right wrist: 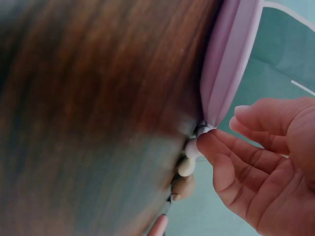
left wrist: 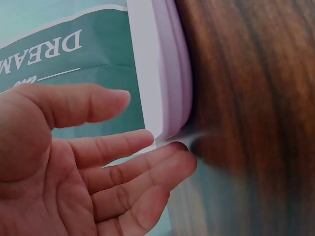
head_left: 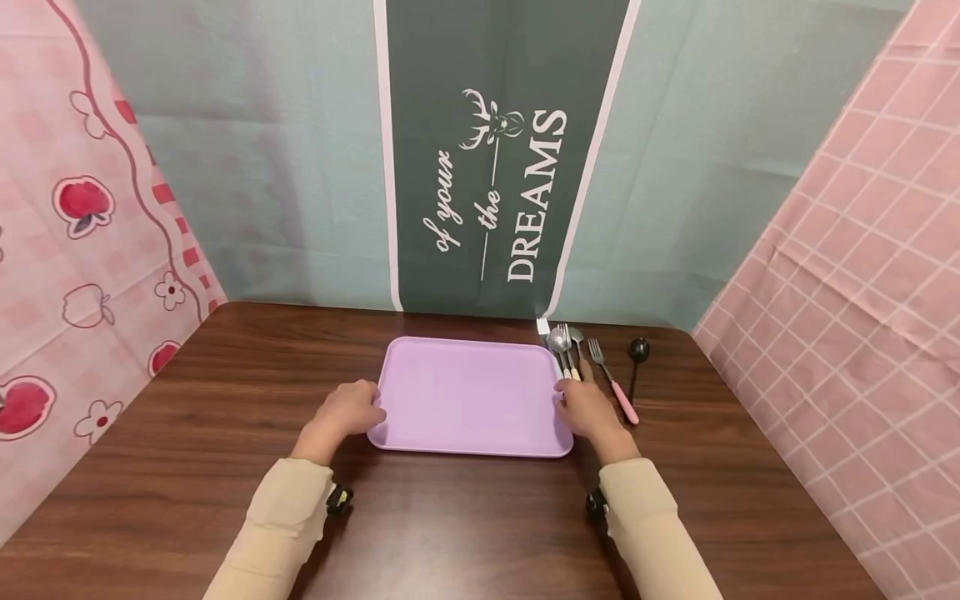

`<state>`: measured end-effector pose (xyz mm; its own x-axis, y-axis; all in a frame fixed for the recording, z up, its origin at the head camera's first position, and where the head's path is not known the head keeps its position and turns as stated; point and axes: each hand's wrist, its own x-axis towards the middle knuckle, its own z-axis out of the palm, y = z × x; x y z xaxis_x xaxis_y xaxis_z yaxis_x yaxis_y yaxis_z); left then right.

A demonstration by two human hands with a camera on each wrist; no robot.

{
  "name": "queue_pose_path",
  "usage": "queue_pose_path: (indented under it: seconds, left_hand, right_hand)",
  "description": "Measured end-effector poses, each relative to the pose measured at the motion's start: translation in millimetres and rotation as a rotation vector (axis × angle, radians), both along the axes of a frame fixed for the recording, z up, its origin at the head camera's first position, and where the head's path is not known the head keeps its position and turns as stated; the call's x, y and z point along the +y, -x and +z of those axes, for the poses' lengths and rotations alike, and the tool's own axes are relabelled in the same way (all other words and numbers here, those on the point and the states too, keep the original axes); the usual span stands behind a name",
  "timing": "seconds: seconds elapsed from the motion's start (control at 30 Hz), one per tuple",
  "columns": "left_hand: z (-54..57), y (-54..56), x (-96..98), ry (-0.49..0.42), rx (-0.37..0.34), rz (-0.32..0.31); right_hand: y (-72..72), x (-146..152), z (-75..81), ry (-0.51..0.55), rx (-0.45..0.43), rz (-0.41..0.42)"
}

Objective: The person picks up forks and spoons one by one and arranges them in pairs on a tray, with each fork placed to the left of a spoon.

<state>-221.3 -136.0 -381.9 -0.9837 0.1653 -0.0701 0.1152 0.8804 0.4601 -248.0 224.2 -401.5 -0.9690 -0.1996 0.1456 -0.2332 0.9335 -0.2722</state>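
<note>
A shallow lilac tray [head_left: 468, 396] [left wrist: 172, 64] [right wrist: 229, 54] with rounded corners lies on the wooden table. At its left short side is my left hand [head_left: 348, 410] [left wrist: 93, 162], fingertips right at the rim and thumb held apart from the fingers. My right hand [head_left: 590, 410] [right wrist: 275, 162] is at the opposite short side, its fingertips close against the rim, its thumb likewise apart. Several forks and spoons lie just beyond the right hand, among them a silver spoon [head_left: 558, 340] and a fork with a pink handle [head_left: 618, 393]. The right hand overlaps some handles in the head view.
A black spoon [head_left: 639, 350] lies farthest right among the cutlery. The wooden table [head_left: 465, 525] ends at a green printed cloth [head_left: 322, 167] at the back. Pink patterned cloths hang at the left [head_left: 45, 292] and right [head_left: 862, 292] sides.
</note>
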Motion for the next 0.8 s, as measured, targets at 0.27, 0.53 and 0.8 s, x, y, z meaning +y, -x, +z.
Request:
queue_pose_path:
  seconds: [0.27,0.53,0.8]
  left_hand:
    - [-6.0,1.1,1.7,-0.014,0.007,0.013]
    - [-5.3,0.9,1.3,-0.034,-0.030,0.027]
    - [-7.2,0.7,2.1,-0.013,-0.016,0.021]
  right_hand:
    - [10.8,6,6.2,-0.001,-0.079,-0.028]
    - [27.6,13,14.1,-0.059,-0.126,-0.041]
    - [36.2,17,14.0,-0.004,-0.202,-0.058]
